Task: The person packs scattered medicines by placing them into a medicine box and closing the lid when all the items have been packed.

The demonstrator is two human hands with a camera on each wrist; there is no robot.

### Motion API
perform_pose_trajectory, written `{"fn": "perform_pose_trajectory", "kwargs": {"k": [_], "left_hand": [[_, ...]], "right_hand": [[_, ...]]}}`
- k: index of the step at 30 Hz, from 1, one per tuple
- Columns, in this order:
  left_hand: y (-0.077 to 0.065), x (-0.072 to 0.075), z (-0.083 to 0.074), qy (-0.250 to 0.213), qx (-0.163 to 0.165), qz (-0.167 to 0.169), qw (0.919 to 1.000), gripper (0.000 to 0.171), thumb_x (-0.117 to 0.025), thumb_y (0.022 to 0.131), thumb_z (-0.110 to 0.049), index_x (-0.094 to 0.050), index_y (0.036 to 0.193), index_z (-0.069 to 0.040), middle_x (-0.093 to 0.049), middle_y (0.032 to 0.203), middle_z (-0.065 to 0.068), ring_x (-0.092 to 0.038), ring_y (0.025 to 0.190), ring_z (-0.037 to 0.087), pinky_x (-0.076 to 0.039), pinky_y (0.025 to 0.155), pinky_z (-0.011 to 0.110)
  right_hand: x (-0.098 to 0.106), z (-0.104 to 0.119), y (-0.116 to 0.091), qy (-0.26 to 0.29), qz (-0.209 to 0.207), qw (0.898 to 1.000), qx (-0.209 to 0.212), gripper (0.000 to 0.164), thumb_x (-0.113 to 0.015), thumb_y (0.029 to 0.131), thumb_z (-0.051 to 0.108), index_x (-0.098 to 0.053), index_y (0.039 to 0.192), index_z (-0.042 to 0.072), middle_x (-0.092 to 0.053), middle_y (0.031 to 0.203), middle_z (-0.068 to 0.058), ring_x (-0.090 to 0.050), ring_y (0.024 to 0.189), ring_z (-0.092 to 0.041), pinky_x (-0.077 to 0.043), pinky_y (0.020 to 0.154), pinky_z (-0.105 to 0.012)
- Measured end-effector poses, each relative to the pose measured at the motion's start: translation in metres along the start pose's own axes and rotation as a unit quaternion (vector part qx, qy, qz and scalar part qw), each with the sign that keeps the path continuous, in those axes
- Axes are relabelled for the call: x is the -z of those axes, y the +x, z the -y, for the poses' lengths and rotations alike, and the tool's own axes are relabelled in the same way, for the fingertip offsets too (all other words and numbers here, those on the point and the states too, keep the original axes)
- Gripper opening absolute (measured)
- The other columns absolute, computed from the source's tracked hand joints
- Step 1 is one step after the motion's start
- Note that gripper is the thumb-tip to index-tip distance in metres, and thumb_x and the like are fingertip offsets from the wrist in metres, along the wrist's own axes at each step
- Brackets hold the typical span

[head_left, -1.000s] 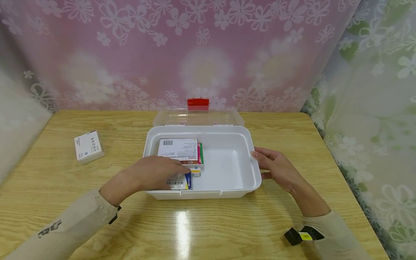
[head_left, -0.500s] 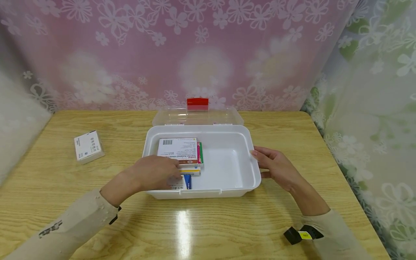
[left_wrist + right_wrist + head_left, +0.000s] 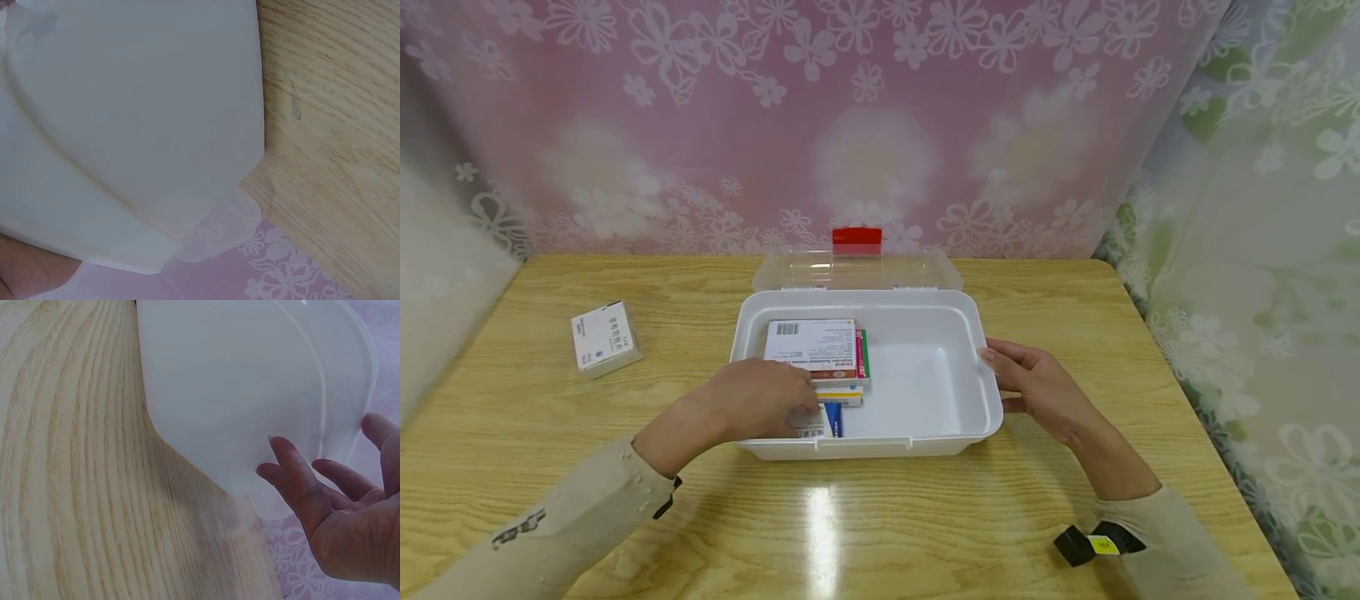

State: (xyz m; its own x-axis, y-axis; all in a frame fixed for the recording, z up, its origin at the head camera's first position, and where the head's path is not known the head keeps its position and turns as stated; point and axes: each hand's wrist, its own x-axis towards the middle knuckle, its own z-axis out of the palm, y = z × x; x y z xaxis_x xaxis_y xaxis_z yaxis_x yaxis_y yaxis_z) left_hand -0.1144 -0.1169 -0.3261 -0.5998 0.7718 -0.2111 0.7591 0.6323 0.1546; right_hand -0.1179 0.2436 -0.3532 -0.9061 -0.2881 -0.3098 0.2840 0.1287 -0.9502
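In the head view, my left hand (image 3: 763,396) reaches over the left wall of a white plastic storage box (image 3: 985,375). Its fingers are bent down at a blue-and-white medicine box (image 3: 833,421) along the front wall, hiding the left part of it. I cannot tell whether they pinch it. Behind lie a thin yellow-striped medicine box (image 3: 850,395) and a white medicine box (image 3: 812,337) over a green-and-pink one (image 3: 862,354). My right hand (image 3: 1045,392) touches the storage box's right end. The right wrist view shows the thumb at the rim and spread fingers (image 3: 290,465) against the outer wall.
A white medicine box (image 3: 604,339) lies on the wooden table (image 3: 700,525) at the left. The clear lid (image 3: 797,271) with its red handle (image 3: 857,237) stands folded back behind the storage box. A flowered curtain (image 3: 880,125) hangs at the table's back edge.
My left fingers have drawn back slightly to the left, showing more of the yellow-striped box; the blue-and-white box has shifted a little at the front wall. My right hand has stayed in place.
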Motion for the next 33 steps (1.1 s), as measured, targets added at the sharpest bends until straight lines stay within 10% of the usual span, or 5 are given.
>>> {"fn": "perform_pose_trajectory", "kwargs": {"k": [7, 13, 20, 27, 33], "left_hand": [[-0.003, 0.000, 0.004, -0.034, -0.017, -0.121, 0.9920, 0.015, -0.068, 0.086, -0.027, -0.073, 0.099, -0.020, -0.062, 0.092, -0.009, -0.056, 0.077, 0.006, -0.049, 0.066, 0.030], [-0.013, 0.004, 0.012, -0.062, -0.026, -0.274, 0.9593, 0.025, -0.071, 0.086, -0.024, -0.073, 0.109, -0.015, -0.064, 0.106, -0.004, -0.060, 0.093, 0.013, -0.051, 0.068, 0.032], [-0.039, 0.005, 0.045, -0.078, 0.074, -0.373, 0.9218, 0.033, -0.071, 0.085, -0.015, -0.067, 0.118, -0.010, -0.061, 0.119, 0.006, -0.057, 0.108, 0.027, -0.050, 0.072, 0.045], [-0.074, -0.004, 0.091, -0.091, 0.207, -0.401, 0.8878, 0.038, -0.063, 0.089, -0.012, -0.061, 0.127, -0.007, -0.056, 0.124, 0.016, -0.055, 0.106, 0.039, -0.046, 0.066, 0.053], [-0.103, -0.022, 0.131, -0.108, 0.321, -0.347, 0.8745, 0.044, -0.052, 0.095, -0.019, -0.050, 0.137, -0.005, -0.044, 0.133, 0.027, -0.045, 0.110, 0.050, -0.040, 0.068, 0.061]], "right_hand": [[0.000, 0.001, 0.000, -0.001, 0.006, 1.000, 0.009, 0.058, -0.055, 0.098, 0.032, -0.040, 0.143, 0.000, -0.060, 0.123, -0.017, -0.066, 0.098, -0.024, -0.055, 0.074, -0.041], [0.000, 0.000, 0.001, -0.003, 0.005, 1.000, 0.010, 0.058, -0.055, 0.098, 0.032, -0.040, 0.143, -0.001, -0.060, 0.124, -0.017, -0.066, 0.099, -0.025, -0.055, 0.074, -0.041], [0.000, -0.001, 0.000, -0.005, 0.002, 1.000, 0.006, 0.058, -0.055, 0.098, 0.033, -0.041, 0.143, -0.001, -0.060, 0.123, -0.018, -0.066, 0.098, -0.024, -0.055, 0.074, -0.042], [0.001, -0.002, -0.001, -0.005, -0.002, 1.000, 0.007, 0.059, -0.056, 0.097, 0.033, -0.041, 0.143, 0.000, -0.062, 0.121, -0.014, -0.066, 0.097, -0.022, -0.055, 0.074, -0.041], [-0.001, -0.002, 0.000, -0.005, -0.006, 1.000, 0.005, 0.058, -0.056, 0.097, 0.034, -0.042, 0.142, 0.001, -0.058, 0.125, -0.019, -0.065, 0.099, -0.026, -0.055, 0.074, -0.041]]}}
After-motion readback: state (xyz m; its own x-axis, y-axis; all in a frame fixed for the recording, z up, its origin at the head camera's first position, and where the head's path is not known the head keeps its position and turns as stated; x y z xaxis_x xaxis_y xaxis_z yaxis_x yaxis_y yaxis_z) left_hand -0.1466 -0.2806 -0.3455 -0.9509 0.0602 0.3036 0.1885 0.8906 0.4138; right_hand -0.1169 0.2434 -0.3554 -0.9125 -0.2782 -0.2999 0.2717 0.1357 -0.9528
